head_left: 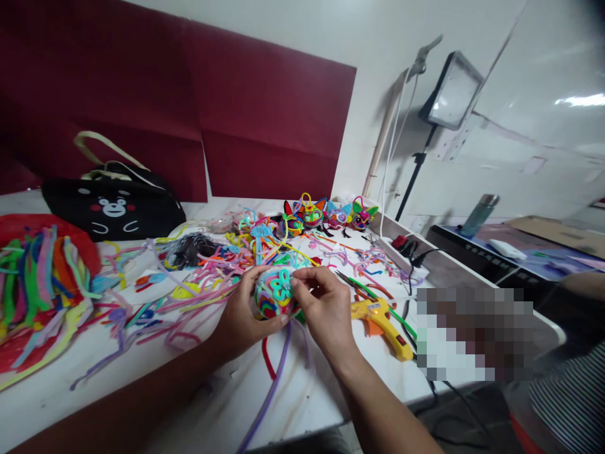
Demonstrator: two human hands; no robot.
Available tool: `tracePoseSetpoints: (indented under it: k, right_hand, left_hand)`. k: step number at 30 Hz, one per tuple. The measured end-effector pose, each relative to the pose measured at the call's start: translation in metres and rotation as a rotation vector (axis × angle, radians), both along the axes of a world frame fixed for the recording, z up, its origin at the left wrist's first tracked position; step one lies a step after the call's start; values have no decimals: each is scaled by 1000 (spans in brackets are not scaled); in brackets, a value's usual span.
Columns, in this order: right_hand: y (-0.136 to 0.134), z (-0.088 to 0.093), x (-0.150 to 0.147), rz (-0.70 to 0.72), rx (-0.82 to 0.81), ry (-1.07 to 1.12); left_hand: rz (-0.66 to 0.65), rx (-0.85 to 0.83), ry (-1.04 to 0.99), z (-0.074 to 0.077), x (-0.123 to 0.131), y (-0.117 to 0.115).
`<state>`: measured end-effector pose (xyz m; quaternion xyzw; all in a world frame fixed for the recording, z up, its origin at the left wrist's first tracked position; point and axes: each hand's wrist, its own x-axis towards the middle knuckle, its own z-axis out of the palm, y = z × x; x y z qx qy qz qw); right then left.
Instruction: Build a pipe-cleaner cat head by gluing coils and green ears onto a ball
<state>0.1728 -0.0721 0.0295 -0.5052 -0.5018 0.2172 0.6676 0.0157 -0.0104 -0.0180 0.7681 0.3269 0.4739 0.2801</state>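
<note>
Both my hands hold a small ball (274,295) covered in multicoloured pipe-cleaner loops, a little above the white table (155,378). My left hand (240,315) cups it from the left and below, fingers curled round it. My right hand (322,306) pinches its right side, thumb and fingertips pressed on a teal loop. Loose pipe cleaners (198,284) lie scattered right behind the ball. A purple strand (274,384) and a red one trail down below my hands.
A yellow glue gun (382,320) lies right of my hands, scissors behind it. Finished colourful animal heads (326,214) stand at the back. A black bear-face bag (113,208) sits at the back left, a red pile of pipe cleaners (38,284) at the left. Another person's striped sleeve (571,391) is at the right.
</note>
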Motion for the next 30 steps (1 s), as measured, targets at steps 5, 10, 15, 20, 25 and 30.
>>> tracePoseSetpoints:
  k: [5, 10, 15, 20, 25, 30]
  right_hand:
    - [-1, 1, 0, -16, 10, -53]
    - [-1, 3, 1, -19, 6, -83]
    - [-1, 4, 1, -26, -7, -106]
    - [-3, 4, 1, -29, -16, -127]
    - [-4, 4, 1, -33, -7, -150]
    - [-4, 2, 1, -49, 12, -160]
  left_hand:
    - [9, 4, 6, 3, 0, -2]
    - [6, 24, 8, 4, 1, -3]
    - [20, 55, 11, 4, 1, -3]
    - [32, 85, 9, 2, -1, -3]
    - [38, 104, 11, 0, -1, -2]
    - [47, 105, 15, -1, -2, -2]
